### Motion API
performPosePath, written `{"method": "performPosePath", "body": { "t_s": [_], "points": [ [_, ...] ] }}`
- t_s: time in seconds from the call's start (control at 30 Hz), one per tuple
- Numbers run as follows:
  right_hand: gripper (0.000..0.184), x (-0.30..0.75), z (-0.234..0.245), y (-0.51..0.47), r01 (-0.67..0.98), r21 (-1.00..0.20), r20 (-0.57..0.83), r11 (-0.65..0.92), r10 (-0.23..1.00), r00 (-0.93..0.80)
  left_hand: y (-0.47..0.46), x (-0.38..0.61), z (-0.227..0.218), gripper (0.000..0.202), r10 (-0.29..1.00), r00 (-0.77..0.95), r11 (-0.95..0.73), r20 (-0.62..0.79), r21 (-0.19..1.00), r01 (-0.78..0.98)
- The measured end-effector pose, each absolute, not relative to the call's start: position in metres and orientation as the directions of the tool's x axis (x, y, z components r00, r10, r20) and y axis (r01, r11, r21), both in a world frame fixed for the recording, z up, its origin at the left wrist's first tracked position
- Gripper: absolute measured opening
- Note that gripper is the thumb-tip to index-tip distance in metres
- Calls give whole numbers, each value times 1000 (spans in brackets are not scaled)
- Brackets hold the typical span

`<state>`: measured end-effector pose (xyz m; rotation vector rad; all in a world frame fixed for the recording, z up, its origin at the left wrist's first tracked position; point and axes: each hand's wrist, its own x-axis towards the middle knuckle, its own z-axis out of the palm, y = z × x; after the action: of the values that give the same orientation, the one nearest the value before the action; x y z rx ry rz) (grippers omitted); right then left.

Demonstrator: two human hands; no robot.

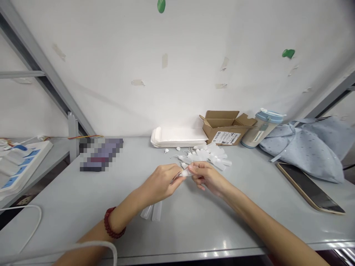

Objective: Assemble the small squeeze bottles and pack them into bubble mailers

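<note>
Above the middle of the grey table, my left hand (165,180) and my right hand (207,176) meet with pinched fingers. Between them is a small white piece (186,172) with a translucent part and a thin reddish wire; both hands grip it. My fingertips partly cover it, so its exact kind is unclear. Just beyond lies a loose pile of translucent white pieces (217,157), several with thin wires. Two small white knobs (166,150) sit left of the pile. Below my left wrist lie translucent flat strips (156,211), partly hidden by the arm.
Against the wall are a stack of white trays or sleeves (181,137), an open cardboard box (226,129) and a tumbler (262,129). A light blue cloth bag (310,147) and a phone (312,188) lie right; a power strip (27,162) and white cable (39,221) are left.
</note>
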<state>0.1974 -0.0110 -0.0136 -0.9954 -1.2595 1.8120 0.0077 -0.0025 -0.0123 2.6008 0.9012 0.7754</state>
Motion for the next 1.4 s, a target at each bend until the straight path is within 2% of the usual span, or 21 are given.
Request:
{"method": "performPosePath", "body": {
  "t_s": [0.1,0.27,0.33,0.4,0.47,0.53,0.63,0.77,0.87,0.93,1.13,1.4],
  "points": [
    [36,194,-11,-14,-120,-944,-227,-307,869,-441,0,7,-15,18,608,669,-792,428,390,470],
    [32,191,-12,-13,-113,-991,-24,-66,941,-337,-2,7,-7,10,721,609,-668,329,565,485],
    [30,194,-14,-10,-17,-999,41,38,965,-259,0,8,-6,12,745,606,-620,278,623,477],
    [27,200,-17,-6,175,-967,157,187,973,-171,8,7,-10,14,791,557,-570,254,639,517],
    [26,207,-20,-1,421,-828,362,371,926,-104,22,4,-19,18,845,449,-526,291,607,596],
    [27,214,-24,6,626,-600,577,499,812,-94,39,-2,-31,22,848,387,-529,363,536,658],
    [30,222,-31,20,795,-334,747,506,657,-104,61,-10,-47,31,819,421,-568,390,438,697],
    [29,226,-42,34,897,-116,752,427,628,-201,72,-14,-59,32,780,491,-616,388,341,710],
    [29,226,-47,37,935,-53,710,351,672,-212,70,-13,-61,30,775,496,-621,393,327,712],
    [28,225,-50,37,951,-59,682,305,707,-184,69,-13,-62,30,774,494,-622,395,328,711],
    [28,225,-57,36,920,-232,637,314,764,-101,68,-17,-65,30,777,473,-615,416,342,710],
    [24,223,-54,30,892,-249,661,377,739,-128,71,-22,-66,27,772,458,-617,441,346,707]
  ]
}}
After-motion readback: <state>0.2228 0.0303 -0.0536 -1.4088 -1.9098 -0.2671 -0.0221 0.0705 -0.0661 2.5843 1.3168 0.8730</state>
